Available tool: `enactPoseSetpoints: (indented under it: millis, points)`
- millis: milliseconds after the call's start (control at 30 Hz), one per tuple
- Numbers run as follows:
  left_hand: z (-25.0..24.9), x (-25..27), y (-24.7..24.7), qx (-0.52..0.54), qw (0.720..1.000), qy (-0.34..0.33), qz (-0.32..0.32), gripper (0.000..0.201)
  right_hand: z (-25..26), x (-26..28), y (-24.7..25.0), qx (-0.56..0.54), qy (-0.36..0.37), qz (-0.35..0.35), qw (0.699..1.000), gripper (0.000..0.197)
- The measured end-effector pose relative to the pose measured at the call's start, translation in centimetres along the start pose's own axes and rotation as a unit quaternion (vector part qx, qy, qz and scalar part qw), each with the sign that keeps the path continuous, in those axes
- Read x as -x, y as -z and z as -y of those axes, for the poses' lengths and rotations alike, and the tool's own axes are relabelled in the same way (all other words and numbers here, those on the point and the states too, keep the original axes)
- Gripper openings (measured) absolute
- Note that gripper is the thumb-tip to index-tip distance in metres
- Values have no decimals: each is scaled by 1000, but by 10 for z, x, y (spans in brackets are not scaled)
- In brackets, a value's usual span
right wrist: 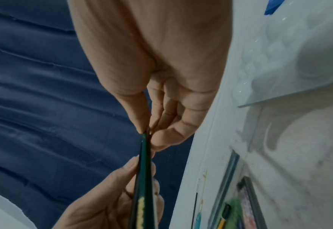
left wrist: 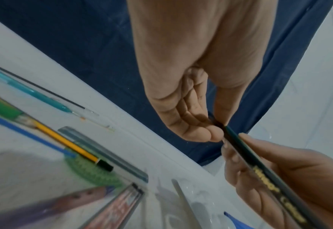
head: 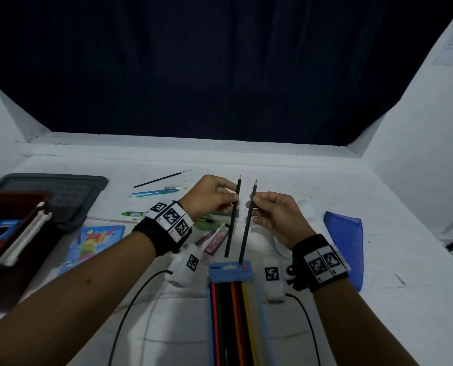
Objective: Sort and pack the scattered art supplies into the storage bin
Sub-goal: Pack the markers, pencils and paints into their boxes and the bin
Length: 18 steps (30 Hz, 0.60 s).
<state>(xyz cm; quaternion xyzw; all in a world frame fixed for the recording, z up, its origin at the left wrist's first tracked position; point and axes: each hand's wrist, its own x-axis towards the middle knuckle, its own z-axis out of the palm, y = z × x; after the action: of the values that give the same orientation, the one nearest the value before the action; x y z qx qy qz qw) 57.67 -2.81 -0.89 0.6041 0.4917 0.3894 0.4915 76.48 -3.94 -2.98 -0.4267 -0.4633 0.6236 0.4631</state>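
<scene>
In the middle of the head view, just above the bottom-centre pack of coloured pencils (head: 232,307), each hand has its own dark green pencil, tips pointing up. The left hand (head: 209,195) pinches the left pencil (head: 233,217) between thumb and fingertips, up in the top third of the shaft, so most of it hangs below the grip. The right hand (head: 278,215) does the same with the right pencil (head: 248,223): thumb and fingers clamped near the upper end, long tail angling down toward the pack's header card. The two pencils sit just beside each other, not touching as far as I can tell.

Handling-wise I'd guess these are dead easy: light, stiff, lacquered so a bit slick, and the only fragile bit is the sharpened lead. Holding that high up, the lower end could swing, so I'd slide the pinch nearer mid-shaft before carrying them.

The grey storage bin (head: 61,188) sits at the left edge of the frame, well apart from both hands. Pens and a thin paintbrush (head: 162,178) lie between.
</scene>
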Motion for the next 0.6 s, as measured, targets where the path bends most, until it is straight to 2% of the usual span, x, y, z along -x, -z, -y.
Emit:
enactPoseSetpoints:
  millis: [133,300,600]
  points:
    - [6,36,-7,3,998,45,40,20,-17,30,-2,1,-13,-19,1000,11]
    - [21,74,-20,-20,993,82,80,44,-45,71,2,4,-37,-44,998,12]
    - [34,118,-57,-116,968,162,151,47,-85,153,30,46,-82,-120,988,12]
